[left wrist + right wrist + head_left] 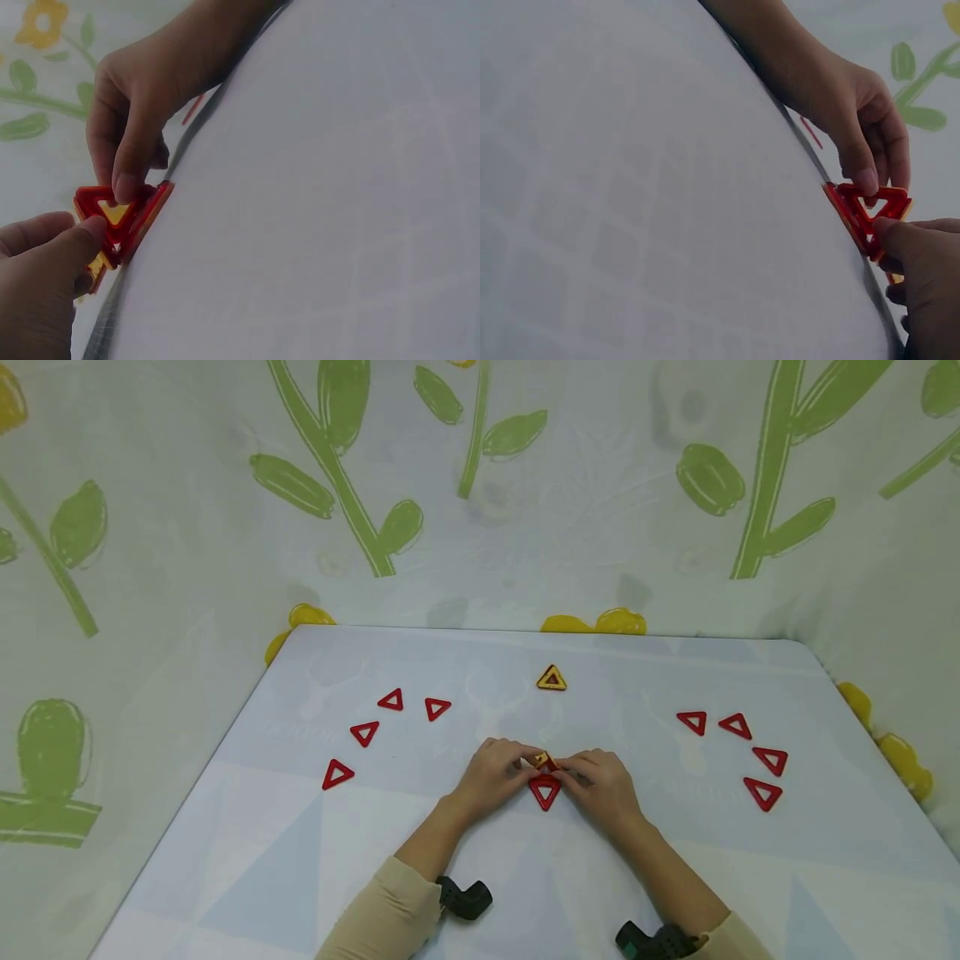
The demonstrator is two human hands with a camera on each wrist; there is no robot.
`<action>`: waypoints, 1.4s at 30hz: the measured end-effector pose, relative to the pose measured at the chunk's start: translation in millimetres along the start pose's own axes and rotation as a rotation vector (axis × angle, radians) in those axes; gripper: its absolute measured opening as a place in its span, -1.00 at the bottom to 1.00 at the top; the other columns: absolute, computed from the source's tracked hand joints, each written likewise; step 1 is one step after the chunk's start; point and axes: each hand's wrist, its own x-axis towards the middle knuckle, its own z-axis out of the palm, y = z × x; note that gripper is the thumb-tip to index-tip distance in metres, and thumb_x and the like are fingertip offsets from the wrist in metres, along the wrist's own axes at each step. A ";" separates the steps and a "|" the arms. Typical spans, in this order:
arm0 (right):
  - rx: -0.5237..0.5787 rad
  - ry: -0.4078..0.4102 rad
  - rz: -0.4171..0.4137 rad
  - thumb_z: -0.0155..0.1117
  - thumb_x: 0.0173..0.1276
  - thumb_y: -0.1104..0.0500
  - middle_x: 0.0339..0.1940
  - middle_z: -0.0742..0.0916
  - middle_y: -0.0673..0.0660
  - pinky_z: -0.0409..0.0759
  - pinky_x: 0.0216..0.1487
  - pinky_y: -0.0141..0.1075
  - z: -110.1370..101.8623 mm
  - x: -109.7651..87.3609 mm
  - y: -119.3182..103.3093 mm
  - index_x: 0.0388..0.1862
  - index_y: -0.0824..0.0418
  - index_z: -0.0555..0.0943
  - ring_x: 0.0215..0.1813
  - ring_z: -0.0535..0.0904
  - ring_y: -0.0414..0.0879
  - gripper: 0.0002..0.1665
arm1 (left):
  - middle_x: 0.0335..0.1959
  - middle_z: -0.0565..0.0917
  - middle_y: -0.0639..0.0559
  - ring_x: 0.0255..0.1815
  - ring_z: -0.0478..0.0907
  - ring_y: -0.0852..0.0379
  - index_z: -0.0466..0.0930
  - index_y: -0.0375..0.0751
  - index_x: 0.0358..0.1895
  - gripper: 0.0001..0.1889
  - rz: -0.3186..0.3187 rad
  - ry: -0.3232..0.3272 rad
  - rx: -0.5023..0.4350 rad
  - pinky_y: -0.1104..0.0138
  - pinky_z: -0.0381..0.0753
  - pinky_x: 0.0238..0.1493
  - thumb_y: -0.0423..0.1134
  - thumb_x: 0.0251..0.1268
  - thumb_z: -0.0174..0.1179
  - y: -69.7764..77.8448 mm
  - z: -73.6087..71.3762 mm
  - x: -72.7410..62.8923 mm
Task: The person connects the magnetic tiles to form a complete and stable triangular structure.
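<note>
My left hand (495, 774) and right hand (603, 787) meet at the middle of the table around a small cluster of triangular building tiles. Both hands pinch an upright red triangle tile (135, 216), the thumbs on its near face and the fingers behind it. Yellow tile parts (542, 759) show between the fingertips, partly hidden by them. Directly in front, another red triangle tile (544, 780) lies with its tip toward me, its far edge right at the held tiles. In the right wrist view the red tiles (855, 214) meet along a slanted edge.
Several loose red triangle tiles (338, 764) lie in an arc at the left, and several more red tiles (762, 783) at the right. A yellow triangle tile (552, 686) with a red centre lies toward the back of the white table (465, 660). A patterned wall stands behind.
</note>
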 end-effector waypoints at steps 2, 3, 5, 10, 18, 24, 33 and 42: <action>-0.016 -0.035 0.029 0.63 -0.25 0.13 -0.47 0.74 0.00 0.44 -0.38 -0.30 -0.1 -1.6 -0.8 -0.36 0.21 0.74 -0.43 0.57 -0.15 -0.61 | -0.25 0.70 0.06 -0.29 0.58 0.19 0.62 -0.21 -0.05 -0.72 -0.014 0.001 -0.016 0.29 0.46 -0.14 -0.29 0.15 0.31 -1.1 0.4 0.4; -0.025 -0.064 0.052 0.63 -0.26 0.07 -0.43 0.73 0.01 0.45 -0.34 -0.27 -0.3 -2.3 -1.7 -0.32 0.21 0.74 -0.39 0.57 -0.12 -0.55 | -0.24 0.70 0.04 -0.25 0.58 0.16 0.61 -0.23 -0.03 -0.72 -0.031 -0.002 -0.022 0.27 0.46 -0.13 -0.31 0.17 0.29 -1.6 0.5 0.4; -0.047 -0.143 0.104 0.62 -0.28 -0.08 -0.32 0.71 0.04 0.45 -0.23 -0.19 -0.7 -3.6 -4.8 -0.20 0.22 0.71 -0.26 0.56 -0.07 -0.37 | -0.19 0.69 0.01 -0.18 0.57 0.10 0.58 -0.26 0.03 -0.69 -0.080 -0.025 -0.035 0.22 0.46 -0.07 -0.36 0.19 0.25 -2.3 -0.1 0.2; -0.098 -0.347 0.223 0.52 -0.29 -0.36 -0.07 0.60 0.14 0.35 -0.03 -0.05 -2.3 -3.3 -13.5 0.05 0.20 0.58 -0.01 0.44 0.03 -0.03 | -0.01 0.65 0.04 0.02 0.50 0.08 0.48 -0.21 0.20 -0.58 -0.204 -0.160 -0.030 0.15 0.36 0.10 -0.37 0.24 0.18 -2.5 -2.9 -0.2; -0.023 -0.462 0.255 0.55 -0.20 -0.25 0.03 0.55 0.18 0.34 0.05 0.04 -9.8 -0.3 -8.0 0.13 0.18 0.55 0.08 0.41 0.09 -0.07 | 0.12 0.59 0.13 0.06 0.43 0.16 0.41 -0.13 0.30 -0.50 -0.236 -0.266 -0.019 0.19 0.27 0.18 -0.28 0.26 0.17 -5.0 -4.9 -0.9; 0.113 -0.496 0.297 0.58 -0.13 -0.09 0.04 0.54 0.15 0.45 0.01 -0.03 -18.6 0.2 4.9 0.14 0.17 0.55 0.08 0.39 0.05 -0.18 | 0.09 0.59 0.08 0.11 0.40 0.12 0.41 -0.12 0.30 -0.48 -0.257 -0.301 -0.035 0.17 0.25 0.23 -0.21 0.23 0.21 -7.2 -5.4 -0.7; 0.105 -0.344 0.223 0.59 -0.12 0.09 -0.17 0.61 0.13 0.44 -0.12 -0.08 -18.2 -3.0 17.2 -0.13 0.21 0.66 -0.09 0.46 0.02 -0.48 | -0.06 0.60 0.03 0.03 0.40 0.07 0.53 -0.14 0.18 -0.52 -0.251 -0.273 0.012 0.18 0.34 0.12 -0.11 0.18 0.29 -9.3 -3.1 -1.7; 0.116 -0.373 0.452 0.54 -0.03 0.17 -0.21 0.63 0.15 0.25 -0.07 -0.05 -23.2 2.9 12.3 -0.23 0.19 0.66 -0.07 0.41 0.08 -0.65 | -0.26 0.56 0.07 -0.13 0.40 0.11 0.67 -0.09 -0.11 -0.65 -0.244 -0.192 0.039 0.23 0.35 -0.04 -0.05 0.04 0.39 -6.6 -2.9 -1.5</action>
